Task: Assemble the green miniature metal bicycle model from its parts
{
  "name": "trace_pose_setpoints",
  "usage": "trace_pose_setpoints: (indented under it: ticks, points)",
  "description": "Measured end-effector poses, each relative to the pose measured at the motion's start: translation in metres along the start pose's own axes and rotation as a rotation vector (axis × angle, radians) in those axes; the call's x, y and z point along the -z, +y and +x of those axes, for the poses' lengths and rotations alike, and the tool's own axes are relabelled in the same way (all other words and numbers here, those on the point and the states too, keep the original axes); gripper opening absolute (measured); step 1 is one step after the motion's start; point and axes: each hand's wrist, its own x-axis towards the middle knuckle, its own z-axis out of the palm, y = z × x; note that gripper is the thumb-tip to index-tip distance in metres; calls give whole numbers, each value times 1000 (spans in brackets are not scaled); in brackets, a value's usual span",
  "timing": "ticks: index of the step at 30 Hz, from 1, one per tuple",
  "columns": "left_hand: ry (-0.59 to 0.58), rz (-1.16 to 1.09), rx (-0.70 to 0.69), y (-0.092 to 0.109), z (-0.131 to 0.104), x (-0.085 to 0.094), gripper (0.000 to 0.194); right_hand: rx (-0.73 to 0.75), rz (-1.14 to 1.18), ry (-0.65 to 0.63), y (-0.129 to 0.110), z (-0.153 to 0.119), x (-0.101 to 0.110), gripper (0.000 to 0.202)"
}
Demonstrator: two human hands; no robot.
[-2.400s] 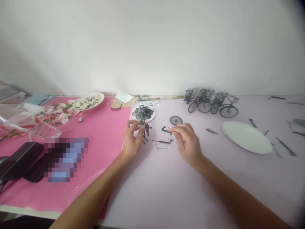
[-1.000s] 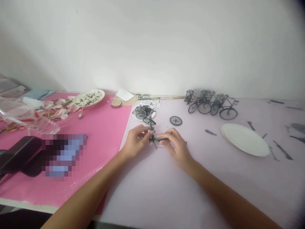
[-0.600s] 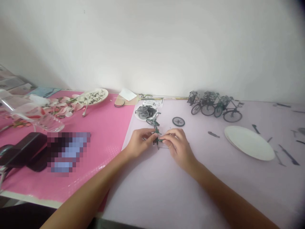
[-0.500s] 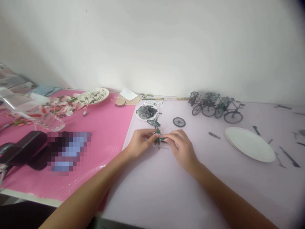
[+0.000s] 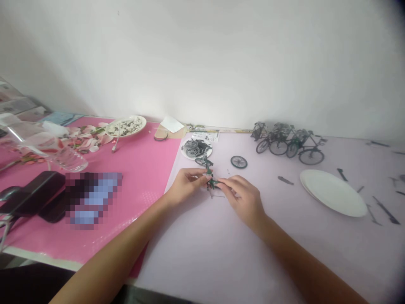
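Over the pale table, my left hand [image 5: 187, 185] pinches a small dark green bicycle model [image 5: 209, 172] from its left side. My right hand [image 5: 243, 195] has thumb and forefinger closed on a green part at the model's right side. The fingers hide some of the model. Just behind it lies a white plate of dark wheels and parts [image 5: 196, 148]. A loose spoked wheel [image 5: 238, 162] rests behind my right hand. A thin part [image 5: 217, 196] lies on the table beneath the model.
Several bicycle models [image 5: 286, 141] stand at the back right. A white oval plate [image 5: 333, 193] and scattered dark parts [image 5: 386, 210] lie on the right. On the pink cover are a phone [image 5: 98, 196], a black case [image 5: 34, 193], a clear cup [image 5: 65, 154] and a filled plate [image 5: 126, 126].
The whole view has shifted slightly. Both hands keep their grip on the model, with only a slight change in my right hand's position.
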Motion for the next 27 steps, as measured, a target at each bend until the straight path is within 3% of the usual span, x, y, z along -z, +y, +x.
trace_pose_setpoints:
  ticks: [8, 13, 27]
  points:
    - [-66, 3, 27, -1, 0, 2, 43, 37, 5, -46, 0, 5, 3, 21]
    - [-96, -13, -8, 1, 0, 2, 42, -22, 11, -3, 2, 2, 2, 17]
    - [-163, -102, -7, 7, -2, -5, 41, 46, -99, 151, -11, -1, 1, 11]
